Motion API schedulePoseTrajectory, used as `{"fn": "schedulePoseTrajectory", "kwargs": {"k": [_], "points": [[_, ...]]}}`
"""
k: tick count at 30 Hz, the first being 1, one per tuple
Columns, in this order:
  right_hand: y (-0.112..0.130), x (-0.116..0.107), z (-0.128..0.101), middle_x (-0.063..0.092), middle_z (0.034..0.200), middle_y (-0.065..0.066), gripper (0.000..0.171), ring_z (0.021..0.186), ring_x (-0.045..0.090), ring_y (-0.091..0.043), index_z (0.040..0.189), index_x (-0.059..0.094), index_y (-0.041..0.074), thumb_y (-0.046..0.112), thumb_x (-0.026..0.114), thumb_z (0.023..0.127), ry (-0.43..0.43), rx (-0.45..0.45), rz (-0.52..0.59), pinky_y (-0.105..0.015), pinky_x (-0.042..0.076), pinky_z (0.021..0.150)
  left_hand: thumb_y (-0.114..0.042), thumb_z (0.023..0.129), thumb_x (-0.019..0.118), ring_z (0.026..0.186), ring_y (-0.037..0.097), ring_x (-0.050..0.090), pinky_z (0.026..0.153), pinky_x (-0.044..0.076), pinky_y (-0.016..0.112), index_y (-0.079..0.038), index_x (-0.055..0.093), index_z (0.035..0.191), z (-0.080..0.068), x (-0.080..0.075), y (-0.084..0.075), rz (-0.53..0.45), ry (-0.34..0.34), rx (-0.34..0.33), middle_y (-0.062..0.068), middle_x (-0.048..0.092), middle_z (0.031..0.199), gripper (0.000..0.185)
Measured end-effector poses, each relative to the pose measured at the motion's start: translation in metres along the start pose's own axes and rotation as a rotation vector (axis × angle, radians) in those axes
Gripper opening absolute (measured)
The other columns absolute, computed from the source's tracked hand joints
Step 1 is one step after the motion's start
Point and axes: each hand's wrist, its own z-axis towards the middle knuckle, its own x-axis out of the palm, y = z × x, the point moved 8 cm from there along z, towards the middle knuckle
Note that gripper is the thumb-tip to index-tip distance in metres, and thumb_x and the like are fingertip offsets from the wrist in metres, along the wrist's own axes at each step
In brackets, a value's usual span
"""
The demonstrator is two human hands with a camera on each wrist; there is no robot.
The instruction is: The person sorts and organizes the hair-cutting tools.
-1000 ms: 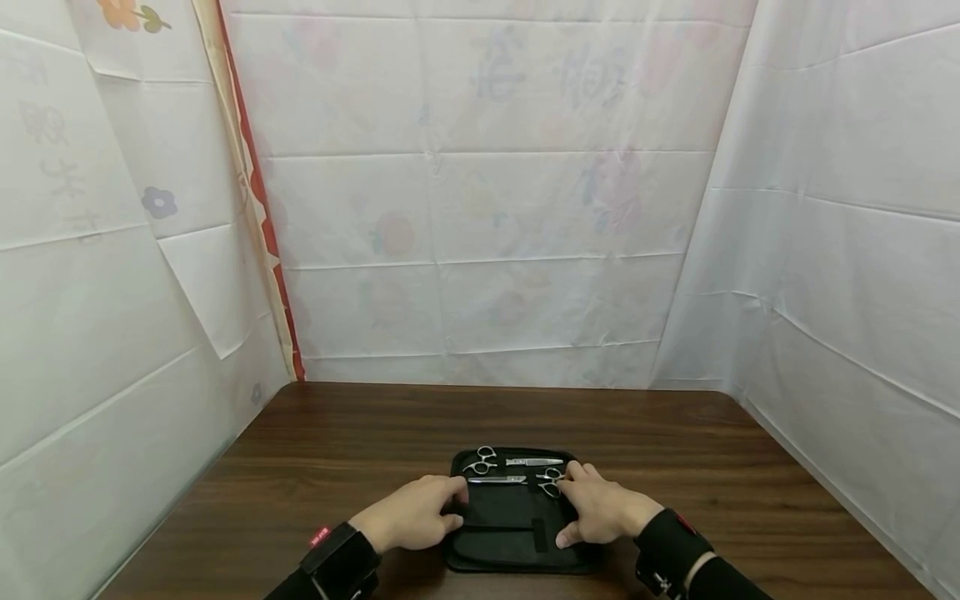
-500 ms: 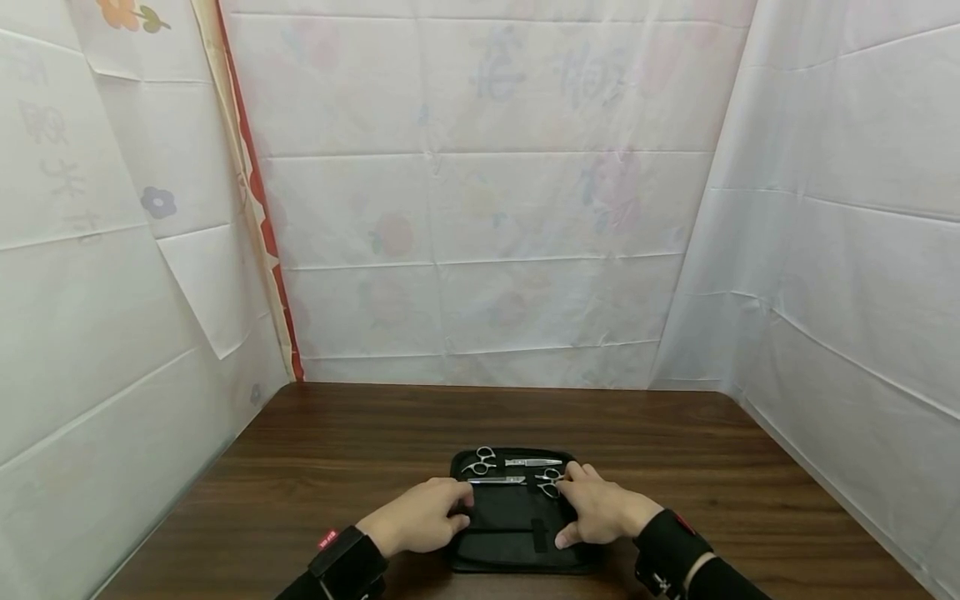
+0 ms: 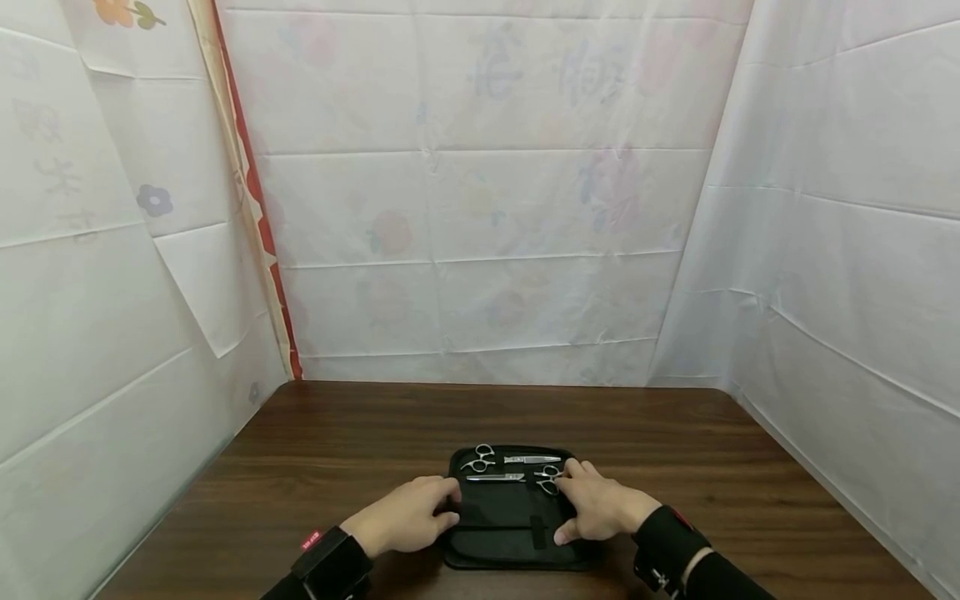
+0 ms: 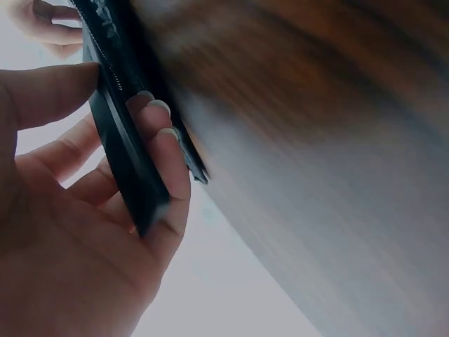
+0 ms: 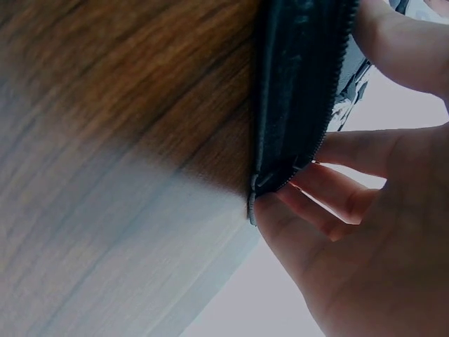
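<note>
A black zip-up scissors case lies unfolded flat on the table. Two silver hair scissors sit in its far half: the upper scissors have their finger rings at left, the lower scissors at right. My left hand is at the case's left side; in the left wrist view, thumb and curled fingers hold a thin black flap beside the zipped edge. Along the right side rests my right hand, forefinger by the lower scissors' rings, thumb over the near half, fairly straight fingers touching the zipper rim.
The brown wooden table extends behind the case and to both sides. White cloth sheets hang along its back and sides. A short black strap crosses the case's near half.
My left hand shifts slightly right, then back left along the case's edge. The right hand, case and scissors stay in place.
</note>
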Motion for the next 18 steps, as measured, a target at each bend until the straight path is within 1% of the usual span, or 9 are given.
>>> {"fn": "schedulePoseTrajectory", "kwargs": {"k": [4,7,10,18], "points": [[-0.0004,0.0001,-0.0005,0.044,0.123,-0.003,0.074,0.108,0.041,-0.02,0.141,0.056,0.002,0.043,0.082,0.085,0.005,0.007,0.007,-0.041,0.045,0.084,-0.021,0.099,0.067,0.08,0.006,0.052,0.07,0.046,0.032,-0.017,0.062,0.108,-0.0048,-0.0015,0.0065,-0.035,0.012,-0.021,-0.01,0.056,0.088,0.011],[-0.0011,-0.0004,-0.0011,0.044,0.124,-0.002,0.074,0.108,0.041,-0.02,0.142,0.056,0.003,0.042,0.082,0.085,0.007,0.013,0.009,-0.042,0.045,0.085,-0.021,0.099,0.066,0.08,0.006,0.053,0.069,0.046,0.032,-0.017,0.06,0.108,-0.0055,-0.0027,0.0086,-0.043,0.014,-0.041,-0.009,0.058,0.092,0.011],[-0.0011,-0.0009,-0.0013,0.044,0.123,-0.002,0.074,0.107,0.04,-0.02,0.142,0.056,0.003,0.042,0.082,0.085,0.006,0.014,0.008,-0.042,0.044,0.084,-0.02,0.099,0.066,0.078,0.007,0.053,0.067,0.045,0.032,-0.017,0.06,0.106,-0.0046,-0.0032,0.0077,-0.043,0.017,-0.047,-0.009,0.058,0.092,0.01],[-0.0004,-0.0005,-0.0008,0.045,0.123,-0.002,0.074,0.109,0.042,-0.02,0.141,0.056,0.002,0.042,0.082,0.084,0.002,0.013,0.003,-0.042,0.045,0.085,-0.017,0.099,0.067,0.07,0.007,0.05,0.063,0.043,0.029,-0.015,0.059,0.105,-0.0008,-0.0033,0.0016,-0.032,0.032,-0.027,-0.009,0.054,0.083,0.01]]}}
